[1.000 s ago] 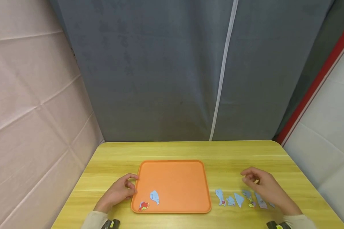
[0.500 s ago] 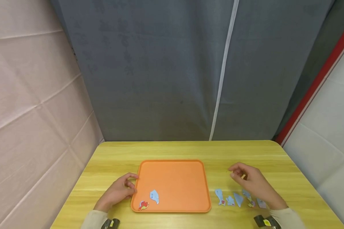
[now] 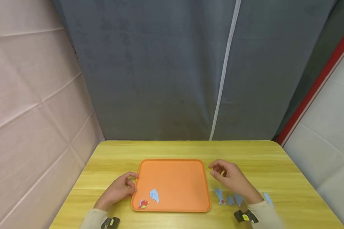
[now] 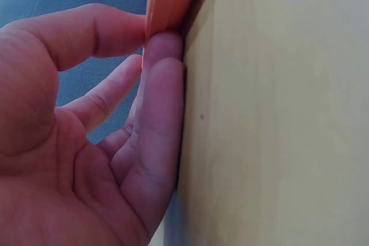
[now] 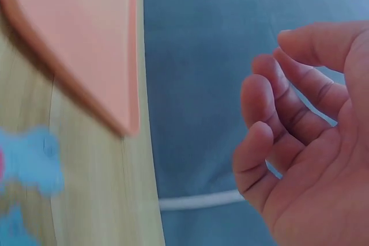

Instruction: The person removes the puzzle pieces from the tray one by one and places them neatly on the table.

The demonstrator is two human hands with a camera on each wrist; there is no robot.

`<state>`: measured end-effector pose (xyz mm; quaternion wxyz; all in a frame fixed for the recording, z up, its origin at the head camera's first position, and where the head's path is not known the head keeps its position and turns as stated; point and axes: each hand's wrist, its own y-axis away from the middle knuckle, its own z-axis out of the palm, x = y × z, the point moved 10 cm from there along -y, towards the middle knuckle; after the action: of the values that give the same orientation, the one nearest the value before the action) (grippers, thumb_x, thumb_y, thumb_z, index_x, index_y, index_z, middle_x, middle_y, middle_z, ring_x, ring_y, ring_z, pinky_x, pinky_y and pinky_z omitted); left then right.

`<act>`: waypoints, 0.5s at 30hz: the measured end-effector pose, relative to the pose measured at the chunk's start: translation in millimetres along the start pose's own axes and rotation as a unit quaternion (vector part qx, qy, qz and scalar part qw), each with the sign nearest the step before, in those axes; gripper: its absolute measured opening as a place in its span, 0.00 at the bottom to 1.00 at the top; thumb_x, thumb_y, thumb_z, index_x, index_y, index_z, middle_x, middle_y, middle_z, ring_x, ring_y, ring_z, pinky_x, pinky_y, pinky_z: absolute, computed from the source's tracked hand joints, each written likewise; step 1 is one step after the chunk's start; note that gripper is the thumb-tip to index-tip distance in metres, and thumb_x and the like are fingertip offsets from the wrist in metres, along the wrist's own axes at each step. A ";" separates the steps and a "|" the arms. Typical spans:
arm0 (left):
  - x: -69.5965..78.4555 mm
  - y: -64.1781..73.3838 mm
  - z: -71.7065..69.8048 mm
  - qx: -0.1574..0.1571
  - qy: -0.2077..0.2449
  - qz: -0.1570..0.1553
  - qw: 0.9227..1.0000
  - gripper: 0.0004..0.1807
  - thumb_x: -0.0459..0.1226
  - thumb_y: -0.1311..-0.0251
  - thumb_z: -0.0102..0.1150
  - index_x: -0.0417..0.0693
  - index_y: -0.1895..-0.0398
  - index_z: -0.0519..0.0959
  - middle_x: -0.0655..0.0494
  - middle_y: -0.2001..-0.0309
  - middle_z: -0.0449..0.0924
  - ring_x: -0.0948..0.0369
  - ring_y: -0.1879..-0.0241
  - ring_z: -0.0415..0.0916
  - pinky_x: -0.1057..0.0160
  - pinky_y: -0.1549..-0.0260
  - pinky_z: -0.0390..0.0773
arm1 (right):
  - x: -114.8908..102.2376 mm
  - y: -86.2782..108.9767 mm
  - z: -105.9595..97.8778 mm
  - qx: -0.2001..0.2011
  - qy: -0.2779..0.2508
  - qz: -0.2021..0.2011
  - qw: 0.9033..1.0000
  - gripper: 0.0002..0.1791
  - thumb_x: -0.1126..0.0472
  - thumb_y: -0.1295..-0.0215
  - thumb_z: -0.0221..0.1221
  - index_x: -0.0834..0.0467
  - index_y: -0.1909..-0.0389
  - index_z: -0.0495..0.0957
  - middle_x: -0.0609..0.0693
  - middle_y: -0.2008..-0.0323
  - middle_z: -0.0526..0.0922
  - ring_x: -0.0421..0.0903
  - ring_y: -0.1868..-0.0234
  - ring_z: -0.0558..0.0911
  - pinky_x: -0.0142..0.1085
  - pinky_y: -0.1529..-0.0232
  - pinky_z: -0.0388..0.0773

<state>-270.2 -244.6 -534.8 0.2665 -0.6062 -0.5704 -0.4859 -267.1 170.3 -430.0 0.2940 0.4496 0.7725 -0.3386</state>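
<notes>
An orange tray (image 3: 180,186) lies on the table. My left hand (image 3: 117,192) grips its left edge; in the left wrist view the thumb is at the rim and the other fingers (image 4: 161,102) lie along the side, low against the table. On the tray's front left are a light blue flat piece (image 3: 154,196) and a small red piece (image 3: 143,204). My right hand (image 3: 230,176) hovers just beyond the tray's right edge, fingers loosely bent and holding nothing, as the right wrist view shows. Under its forearm, several light blue cut-out pieces (image 3: 219,196) lie in a row, some hidden.
The yellow wooden table (image 3: 166,149) ends at a grey curtain (image 3: 149,79) at the back. A pale cloth wall (image 3: 40,127) stands on the left, and a white panel (image 3: 326,136) with a red edge on the right.
My right hand has moved left, from above the row of pieces to beside the tray's right edge, its forearm now covering part of the row. The left hand stays at the tray's edge.
</notes>
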 end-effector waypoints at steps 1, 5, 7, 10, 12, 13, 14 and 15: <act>0.4 0.1 0.4 -0.001 0.001 0.000 1.000 0.31 0.25 0.42 0.66 0.40 0.33 0.74 0.48 0.65 0.78 0.59 0.74 0.71 0.67 0.77 0.73 | -2.6 -3.0 4.3 -0.003 -0.001 -0.009 1.000 0.06 0.59 0.23 0.62 0.49 0.50 0.84 0.46 0.64 0.86 0.36 0.66 0.80 0.34 0.70 0.77; 1.4 0.2 3.0 -0.007 0.005 -0.001 1.000 0.30 0.25 0.42 0.65 0.40 0.33 0.73 0.48 0.64 0.78 0.59 0.74 0.71 0.67 0.77 0.73 | -10.0 -13.4 20.3 -0.018 -0.014 -0.021 1.000 0.07 0.59 0.23 0.62 0.49 0.49 0.83 0.49 0.63 0.86 0.36 0.66 0.80 0.34 0.70 0.77; 1.6 -0.3 4.3 -0.009 0.007 0.001 1.000 0.30 0.25 0.42 0.65 0.40 0.33 0.73 0.47 0.64 0.78 0.59 0.74 0.71 0.67 0.77 0.72 | -12.3 -18.0 27.7 -0.026 -0.020 -0.022 0.999 0.07 0.58 0.23 0.62 0.48 0.49 0.83 0.48 0.64 0.86 0.37 0.66 0.79 0.34 0.69 0.77; 1.5 -1.5 5.9 -0.009 0.010 0.004 1.000 0.30 0.25 0.42 0.65 0.40 0.33 0.74 0.47 0.65 0.78 0.59 0.74 0.72 0.67 0.77 0.73 | -15.1 -24.4 38.4 -0.034 -0.032 -0.024 0.999 0.06 0.58 0.23 0.62 0.49 0.50 0.83 0.45 0.64 0.85 0.37 0.66 0.79 0.33 0.68 0.78; 0.9 -2.1 6.4 -0.008 0.011 0.005 1.000 0.30 0.25 0.41 0.65 0.40 0.34 0.74 0.48 0.65 0.78 0.59 0.74 0.72 0.67 0.77 0.73 | -17.0 -28.7 46.0 -0.038 -0.042 -0.029 0.998 0.06 0.59 0.23 0.62 0.50 0.50 0.83 0.45 0.64 0.84 0.37 0.65 0.79 0.33 0.67 0.78; 0.6 -2.4 6.6 -0.007 0.012 0.004 1.000 0.30 0.26 0.41 0.65 0.40 0.34 0.74 0.48 0.65 0.78 0.59 0.74 0.72 0.67 0.77 0.73 | -18.5 -30.4 49.5 -0.038 -0.047 -0.035 0.998 0.06 0.60 0.23 0.62 0.52 0.50 0.83 0.45 0.64 0.84 0.37 0.65 0.79 0.32 0.67 0.78; 0.2 -2.8 6.8 -0.006 0.013 0.004 1.000 0.30 0.25 0.41 0.65 0.40 0.34 0.74 0.48 0.65 0.78 0.59 0.74 0.72 0.67 0.77 0.73 | -19.6 -32.3 53.4 -0.040 -0.052 -0.038 0.997 0.06 0.61 0.24 0.62 0.52 0.50 0.83 0.46 0.64 0.84 0.37 0.65 0.79 0.32 0.67 0.78; -0.2 -3.1 6.9 -0.006 0.013 0.003 1.000 0.30 0.25 0.41 0.65 0.40 0.34 0.74 0.48 0.65 0.78 0.59 0.74 0.72 0.67 0.77 0.73 | -20.7 -34.2 57.3 -0.042 -0.056 -0.043 0.997 0.06 0.61 0.24 0.62 0.53 0.50 0.83 0.46 0.64 0.84 0.36 0.65 0.79 0.33 0.66 0.79</act>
<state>-271.2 -238.0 -538.4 0.2716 -0.6031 -0.5625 -0.4961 -280.4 102.3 -439.7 0.3406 0.3838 0.7868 -0.3431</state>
